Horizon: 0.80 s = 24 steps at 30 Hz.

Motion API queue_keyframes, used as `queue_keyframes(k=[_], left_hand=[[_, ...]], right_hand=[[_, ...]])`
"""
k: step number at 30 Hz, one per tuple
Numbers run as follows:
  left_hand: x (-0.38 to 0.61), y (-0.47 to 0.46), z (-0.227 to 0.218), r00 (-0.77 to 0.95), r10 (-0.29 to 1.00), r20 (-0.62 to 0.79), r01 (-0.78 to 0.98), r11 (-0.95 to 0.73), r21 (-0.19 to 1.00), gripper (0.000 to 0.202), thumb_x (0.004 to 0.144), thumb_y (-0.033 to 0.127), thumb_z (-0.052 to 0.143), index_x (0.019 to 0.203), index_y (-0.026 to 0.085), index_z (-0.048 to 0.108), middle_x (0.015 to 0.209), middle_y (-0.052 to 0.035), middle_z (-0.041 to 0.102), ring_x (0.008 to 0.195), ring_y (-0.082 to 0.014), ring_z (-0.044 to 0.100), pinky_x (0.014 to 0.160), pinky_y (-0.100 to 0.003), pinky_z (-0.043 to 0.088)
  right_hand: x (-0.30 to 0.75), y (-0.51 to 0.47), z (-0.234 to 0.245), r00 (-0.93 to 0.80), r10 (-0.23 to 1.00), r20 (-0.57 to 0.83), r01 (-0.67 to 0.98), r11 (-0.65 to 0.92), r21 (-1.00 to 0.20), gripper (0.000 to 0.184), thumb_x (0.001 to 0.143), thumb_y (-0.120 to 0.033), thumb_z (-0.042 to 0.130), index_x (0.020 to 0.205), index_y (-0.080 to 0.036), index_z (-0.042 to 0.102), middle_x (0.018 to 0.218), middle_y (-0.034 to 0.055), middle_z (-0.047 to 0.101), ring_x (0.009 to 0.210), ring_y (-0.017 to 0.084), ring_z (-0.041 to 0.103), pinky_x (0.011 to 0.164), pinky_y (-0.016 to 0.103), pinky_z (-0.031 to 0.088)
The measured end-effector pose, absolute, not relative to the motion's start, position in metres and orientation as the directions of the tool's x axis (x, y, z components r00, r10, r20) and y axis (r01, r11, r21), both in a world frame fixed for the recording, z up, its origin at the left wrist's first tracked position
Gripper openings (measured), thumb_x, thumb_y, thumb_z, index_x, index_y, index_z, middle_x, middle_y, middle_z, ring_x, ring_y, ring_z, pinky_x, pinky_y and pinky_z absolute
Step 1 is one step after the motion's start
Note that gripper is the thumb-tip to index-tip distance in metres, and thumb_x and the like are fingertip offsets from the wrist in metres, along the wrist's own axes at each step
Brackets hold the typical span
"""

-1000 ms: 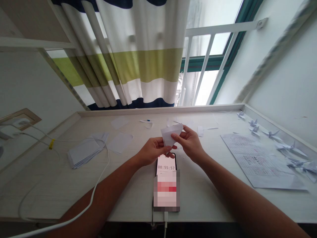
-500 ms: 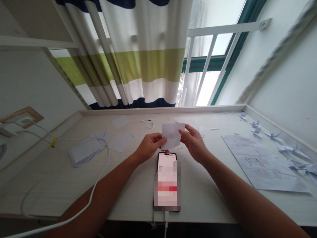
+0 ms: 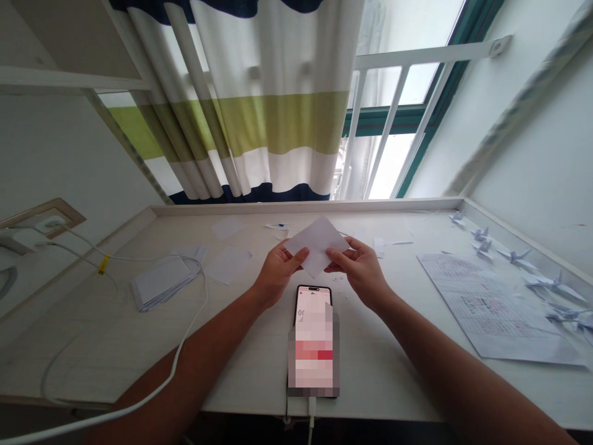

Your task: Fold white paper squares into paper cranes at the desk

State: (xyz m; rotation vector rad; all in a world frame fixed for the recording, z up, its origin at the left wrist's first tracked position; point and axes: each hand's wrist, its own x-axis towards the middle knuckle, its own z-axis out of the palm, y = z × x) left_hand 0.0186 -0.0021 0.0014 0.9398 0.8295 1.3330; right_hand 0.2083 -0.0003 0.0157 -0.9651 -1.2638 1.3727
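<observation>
I see one small white paper square (image 3: 317, 242) held clear of the pale wooden counter (image 3: 393, 352), turned corner-up like a diamond, with both bare hands on it. On the left hand (image 3: 274, 273), the fingers (image 3: 296, 253) are pinched on the square's left corner. On the right hand (image 3: 360, 271), the fingers (image 3: 334, 254) are pinched on its lower right edge. Both are holding it.

The square hangs above the middle of the counter, just beyond one black smartphone (image 3: 314, 303). The phone lies flat, screen up, near the front edge, directly between my two forearms.

On the left side:
- One long white cable (image 3: 197, 321) loops over the counter.
- One stack of white paper squares (image 3: 160, 283) lies just inside the loop.
- Two loose white sheets (image 3: 228, 264) lie beyond the stack, apart from each other.
- A few tiny paper scraps (image 3: 278, 228) lie at the back centre, too small to count.

On the right side:
- One large printed paper sheet (image 3: 491, 303) lies flat.
- Folded white paper cranes (image 3: 514, 254) run along the right wall. I count at least six, but the far ones are too small to be sure.

One striped curtain (image 3: 273, 123) hangs behind the counter.
</observation>
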Motion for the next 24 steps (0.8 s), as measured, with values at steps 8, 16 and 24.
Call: queue_keyframes(k=[8, 16, 24], left_hand=[[0.010, 0.005, 0.003, -0.079, 0.997, -0.020, -0.399, -0.013, 0.917, 0.046, 0.068, 0.043, 0.095, 0.101, 0.014, 0.080, 0.094, -0.0089, 0.082, 0.087, -0.0207, 0.073, 0.084, -0.034, 0.057], [0.009, 0.001, 0.006, -0.030, 0.999, -0.029, -0.340, 0.017, 0.940, 0.046, 0.070, 0.047, 0.093, 0.100, 0.014, 0.081, 0.089, -0.0079, 0.081, 0.078, -0.0207, 0.074, 0.078, -0.034, 0.057], [0.012, -0.002, 0.003, 0.153, 0.986, 0.066, -0.328, -0.013, 0.945, 0.049, 0.075, 0.047, 0.091, 0.110, 0.014, 0.080, 0.103, -0.0116, 0.082, 0.094, -0.0249, 0.076, 0.088, -0.038, 0.057]], right_hand=[[0.219, -0.003, 0.014, -0.317, 0.831, 0.457, 0.245, 0.537, -0.807, 0.045, 0.096, -0.026, 0.062, 0.140, -0.032, 0.061, 0.139, 0.0099, 0.068, 0.113, 0.029, 0.071, 0.080, 0.046, 0.067], [0.223, 0.003, 0.009, -0.515, 0.727, 0.454, 0.304, 0.650, -0.697, 0.026, 0.101, -0.035, 0.061, 0.122, -0.032, 0.077, 0.118, 0.0100, 0.073, 0.106, 0.030, 0.070, 0.085, 0.053, 0.065], [0.216, 0.000, 0.014, -0.343, 0.818, 0.462, 0.238, 0.552, -0.800, 0.028, 0.094, -0.042, 0.074, 0.120, -0.032, 0.070, 0.126, 0.0072, 0.071, 0.118, 0.031, 0.067, 0.100, 0.057, 0.059]])
